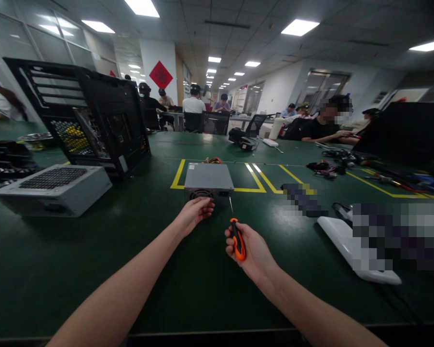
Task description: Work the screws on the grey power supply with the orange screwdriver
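Holding screwdriver (239,245): right hand (255,248), clasping its handle.
Left hand (196,214): before the power supply (208,176); grasping or released, cannot tell.
Power supply: on the table (188,299), by yellow tape (248,190).
Blade (232,208): near the socket (223,193); poor bracing could cause skidding, scratches.

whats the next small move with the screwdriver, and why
Probably line the screwdriver up with the near face of the grey box: the right hand holds it with the tip close to that face's right edge, and the left hand is at the same face.
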The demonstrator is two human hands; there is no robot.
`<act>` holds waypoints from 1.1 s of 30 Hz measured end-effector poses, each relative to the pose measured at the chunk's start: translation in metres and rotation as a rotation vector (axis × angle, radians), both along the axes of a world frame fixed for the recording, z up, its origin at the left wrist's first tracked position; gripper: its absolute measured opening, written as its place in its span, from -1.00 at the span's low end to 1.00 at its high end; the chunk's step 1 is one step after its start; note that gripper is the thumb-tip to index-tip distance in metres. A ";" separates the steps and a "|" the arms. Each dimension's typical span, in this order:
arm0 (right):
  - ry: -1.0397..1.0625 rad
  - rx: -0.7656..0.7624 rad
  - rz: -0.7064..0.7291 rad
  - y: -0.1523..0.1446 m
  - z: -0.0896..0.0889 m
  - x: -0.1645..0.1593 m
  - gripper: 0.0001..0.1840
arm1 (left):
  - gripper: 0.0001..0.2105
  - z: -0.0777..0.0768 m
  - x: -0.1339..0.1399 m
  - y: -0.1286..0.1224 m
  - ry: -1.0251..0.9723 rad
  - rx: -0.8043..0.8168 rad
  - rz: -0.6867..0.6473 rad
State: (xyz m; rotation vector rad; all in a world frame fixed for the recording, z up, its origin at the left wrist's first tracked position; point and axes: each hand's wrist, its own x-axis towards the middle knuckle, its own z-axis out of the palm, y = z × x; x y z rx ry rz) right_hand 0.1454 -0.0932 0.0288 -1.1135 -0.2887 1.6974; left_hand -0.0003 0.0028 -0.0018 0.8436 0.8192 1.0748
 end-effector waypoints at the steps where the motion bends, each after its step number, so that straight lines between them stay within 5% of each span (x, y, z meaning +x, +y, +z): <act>1: 0.001 -0.001 -0.004 0.000 0.001 0.000 -0.85 | -0.87 0.000 0.000 0.000 -0.001 0.001 0.000; 23: -0.036 0.038 -0.043 0.005 -0.001 0.004 -0.93 | -0.88 0.005 0.003 -0.006 0.171 0.116 0.070; 26: -0.045 0.030 -0.044 0.006 0.000 0.005 -0.93 | -0.89 0.006 0.004 -0.012 0.361 0.351 0.212; 29: -0.044 0.022 -0.019 0.006 0.001 0.006 -0.85 | -0.83 0.009 0.002 -0.018 0.780 0.822 0.339; 33: -0.047 0.018 0.026 0.006 0.000 0.006 -0.76 | -0.68 0.012 -0.001 -0.020 1.153 1.179 0.351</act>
